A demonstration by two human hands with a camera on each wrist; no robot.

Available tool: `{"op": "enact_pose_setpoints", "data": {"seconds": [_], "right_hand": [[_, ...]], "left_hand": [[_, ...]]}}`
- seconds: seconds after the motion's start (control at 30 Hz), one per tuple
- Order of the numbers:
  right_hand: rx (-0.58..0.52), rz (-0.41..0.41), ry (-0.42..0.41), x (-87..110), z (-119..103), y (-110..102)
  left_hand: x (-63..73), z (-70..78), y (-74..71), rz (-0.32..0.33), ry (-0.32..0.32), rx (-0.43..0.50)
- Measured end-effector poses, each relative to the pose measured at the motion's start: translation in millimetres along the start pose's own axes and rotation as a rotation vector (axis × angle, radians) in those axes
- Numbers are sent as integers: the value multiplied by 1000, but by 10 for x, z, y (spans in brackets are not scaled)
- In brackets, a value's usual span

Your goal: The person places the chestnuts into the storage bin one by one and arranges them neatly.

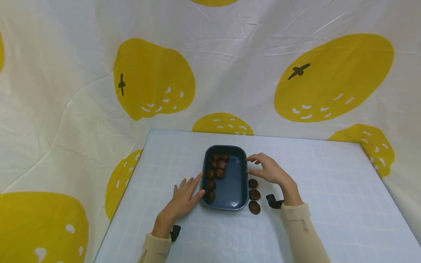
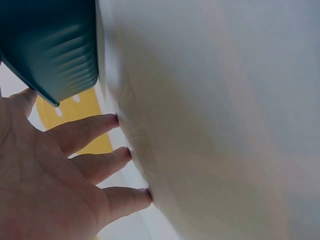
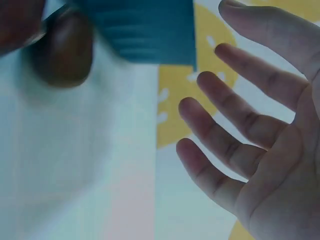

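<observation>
A dark blue rectangular tray (image 1: 234, 190) holds several brown chestnuts (image 1: 211, 185), lined up along its left wall with a shorter row beside them toward the far end. My left hand (image 1: 182, 202) rests with spread fingers at the tray's left side, index finger and thumb right at the rim. In the left wrist view, three fingertips press on the white tabletop. At the tray's right rim is my right hand (image 1: 270, 171), fingers loosely bent and nothing between them. Just below it, three more chestnuts (image 1: 254, 194) lie in a column on the table beside the tray.
The tray stands on a white table (image 1: 345, 204) with a faint grid. Behind and around the table hangs a white cloth (image 1: 227, 80) printed with large yellow fruit. Black wrist mounts (image 1: 274, 201) show at both wrists.
</observation>
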State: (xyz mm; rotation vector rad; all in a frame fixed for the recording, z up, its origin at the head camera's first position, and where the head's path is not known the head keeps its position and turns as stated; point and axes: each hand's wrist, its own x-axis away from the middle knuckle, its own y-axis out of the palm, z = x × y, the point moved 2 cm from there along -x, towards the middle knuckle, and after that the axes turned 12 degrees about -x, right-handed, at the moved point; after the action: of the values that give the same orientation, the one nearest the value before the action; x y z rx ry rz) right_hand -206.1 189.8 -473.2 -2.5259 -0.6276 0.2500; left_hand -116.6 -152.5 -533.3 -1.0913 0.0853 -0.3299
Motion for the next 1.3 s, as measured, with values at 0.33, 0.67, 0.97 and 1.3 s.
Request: {"op": "enact_pose_setpoints", "data": {"seconds": [0.33, 0.67, 0.97, 1.3], "right_hand": [[6, 35, 67, 157, 176, 32], [-52, 9, 36, 266, 361, 83], [-123, -121, 28, 308, 528, 69], [-19, -179, -53, 291, 549, 74]], "left_hand": [[7, 1, -8, 1, -1, 2], [7, -7, 3, -3, -4, 14], [11, -18, 5, -3, -1, 11], [3, -32, 16, -1, 4, 13]]}}
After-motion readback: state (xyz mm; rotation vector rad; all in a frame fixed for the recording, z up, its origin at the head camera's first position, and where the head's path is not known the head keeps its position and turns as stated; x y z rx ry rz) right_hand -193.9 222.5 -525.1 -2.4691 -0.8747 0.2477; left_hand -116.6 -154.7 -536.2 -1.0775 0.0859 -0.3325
